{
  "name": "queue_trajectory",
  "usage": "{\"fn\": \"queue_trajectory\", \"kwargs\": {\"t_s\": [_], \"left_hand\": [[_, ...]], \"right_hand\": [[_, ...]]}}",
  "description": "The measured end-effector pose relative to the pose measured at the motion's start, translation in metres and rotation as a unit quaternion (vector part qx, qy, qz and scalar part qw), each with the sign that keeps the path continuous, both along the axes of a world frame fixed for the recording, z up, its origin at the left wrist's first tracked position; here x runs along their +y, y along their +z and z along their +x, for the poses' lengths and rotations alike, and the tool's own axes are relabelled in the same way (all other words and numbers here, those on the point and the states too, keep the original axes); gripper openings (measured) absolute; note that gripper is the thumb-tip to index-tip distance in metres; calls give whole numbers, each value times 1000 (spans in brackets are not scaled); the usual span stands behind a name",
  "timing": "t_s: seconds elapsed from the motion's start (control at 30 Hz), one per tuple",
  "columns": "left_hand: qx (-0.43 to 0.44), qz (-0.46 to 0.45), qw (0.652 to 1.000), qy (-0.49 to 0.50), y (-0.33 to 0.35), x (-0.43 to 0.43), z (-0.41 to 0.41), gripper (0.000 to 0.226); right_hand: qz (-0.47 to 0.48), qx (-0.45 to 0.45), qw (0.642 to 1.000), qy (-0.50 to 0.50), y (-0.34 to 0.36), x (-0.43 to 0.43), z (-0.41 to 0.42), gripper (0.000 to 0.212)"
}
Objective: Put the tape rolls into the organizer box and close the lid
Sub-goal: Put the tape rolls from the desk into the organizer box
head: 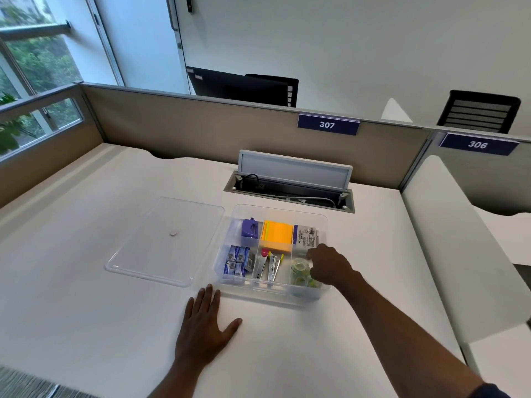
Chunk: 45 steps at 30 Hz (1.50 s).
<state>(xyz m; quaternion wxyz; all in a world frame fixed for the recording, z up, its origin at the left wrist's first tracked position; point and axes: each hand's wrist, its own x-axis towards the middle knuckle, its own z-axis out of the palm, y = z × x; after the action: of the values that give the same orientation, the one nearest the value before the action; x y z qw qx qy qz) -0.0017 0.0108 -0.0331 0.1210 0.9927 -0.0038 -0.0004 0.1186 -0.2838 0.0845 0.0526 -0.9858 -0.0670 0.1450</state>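
Observation:
The clear organizer box [321, 294] stands open on the white desk. Several clear greenish tape rolls [298, 267] lie in its front right compartment. My right hand [330, 265] reaches into that compartment with its fingers curled down against the rolls. The palm hides part of a roll, so I cannot tell whether the fingers grip one. The clear lid [161, 239] lies flat on the desk to the left of the box, apart from it. My left hand [205, 328] rests flat on the desk just in front of the box's left corner, fingers spread and holding nothing.
Other compartments hold a purple hole punch [251, 227], orange sticky notes [277, 235], staple boxes [237, 261], staplers [268, 267] and a printed packet [306, 235]. Behind the box a cable hatch [290, 182] stands open. A beige partition [201, 124] closes the desk's far edge.

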Motion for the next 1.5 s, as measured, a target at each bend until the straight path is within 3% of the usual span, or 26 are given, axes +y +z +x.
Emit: {"fn": "queue_trajectory", "kwargs": {"t_s": [0.17,0.47,1.5], "left_hand": [[1,-5,1000,-1,-1,0,0,96],[-2,-10,1000,2,-1,1,-1,95],[-5,-6,1000,2,-2,0,-1,96]], "right_hand": [[39,-66,997,-30,0,3,7,35],[-62,22,996,58,-20,11,9,36],[-94,21,995,12,-34,25,16,41]]}}
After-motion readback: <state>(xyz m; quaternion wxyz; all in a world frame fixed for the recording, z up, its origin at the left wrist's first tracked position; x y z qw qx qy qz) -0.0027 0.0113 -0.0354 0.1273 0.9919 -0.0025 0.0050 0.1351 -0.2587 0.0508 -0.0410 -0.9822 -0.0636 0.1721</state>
